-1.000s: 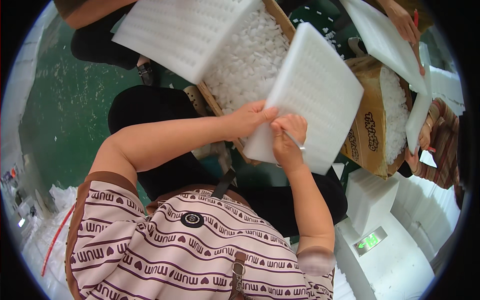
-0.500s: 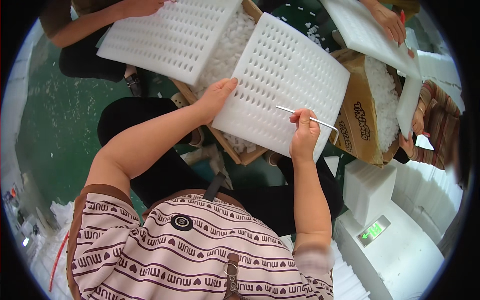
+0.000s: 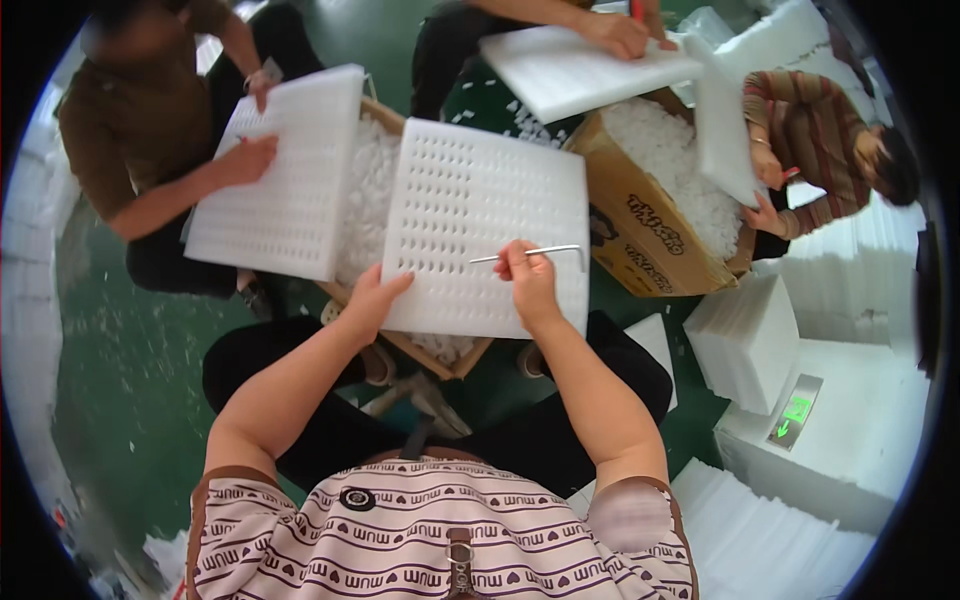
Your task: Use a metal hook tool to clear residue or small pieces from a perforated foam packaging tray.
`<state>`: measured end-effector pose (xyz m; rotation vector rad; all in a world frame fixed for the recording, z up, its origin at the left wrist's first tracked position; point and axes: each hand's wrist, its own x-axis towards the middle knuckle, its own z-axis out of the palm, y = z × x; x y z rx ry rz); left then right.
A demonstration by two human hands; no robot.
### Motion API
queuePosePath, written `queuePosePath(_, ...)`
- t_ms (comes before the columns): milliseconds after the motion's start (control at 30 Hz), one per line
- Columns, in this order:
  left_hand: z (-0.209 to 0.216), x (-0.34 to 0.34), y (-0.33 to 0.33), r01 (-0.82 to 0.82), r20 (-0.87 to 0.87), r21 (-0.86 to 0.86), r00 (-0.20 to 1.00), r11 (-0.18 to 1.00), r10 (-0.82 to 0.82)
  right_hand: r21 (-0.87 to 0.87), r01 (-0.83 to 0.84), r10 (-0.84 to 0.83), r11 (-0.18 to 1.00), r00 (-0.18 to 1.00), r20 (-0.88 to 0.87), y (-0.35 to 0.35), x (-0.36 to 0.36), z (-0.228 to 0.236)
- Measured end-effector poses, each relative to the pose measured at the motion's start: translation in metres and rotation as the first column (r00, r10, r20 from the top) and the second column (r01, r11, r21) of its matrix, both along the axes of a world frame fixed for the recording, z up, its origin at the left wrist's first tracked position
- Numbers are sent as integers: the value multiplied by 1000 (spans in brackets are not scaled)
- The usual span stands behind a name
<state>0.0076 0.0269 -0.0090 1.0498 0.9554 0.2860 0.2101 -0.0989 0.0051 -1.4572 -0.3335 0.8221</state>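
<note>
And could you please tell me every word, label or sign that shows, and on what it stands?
I won't copy wording.
Cardboard box: dark lettering, printed twice.
Wearer's shirt: short word repeated, with hearts.
Silver plate: green arrow and marks, too small.
Round badge: too blurred.

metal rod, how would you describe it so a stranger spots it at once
Start at the large white foam sheet in front of the person wearing the camera. Over the sheet's right half, the right hand holds the metal rod. Thin, silvery and bent at its right end, it stands out from the white foam.
</note>
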Motion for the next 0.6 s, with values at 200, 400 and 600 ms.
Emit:
queuePosePath(200,7,-4,3,-103,-48,108,993,989,109,82,-72,64,994,993,95,4,-8,1)
queuePosePath(400,-18,-17,11,98,-240,259,970,961,-34,7,-115,111,993,973,202,-4,-8,-14)
queuePosePath(600,-2,-11,37,100,69,62,992,993,-104,33,-83,75,996,980,184,-13,-6,-19)
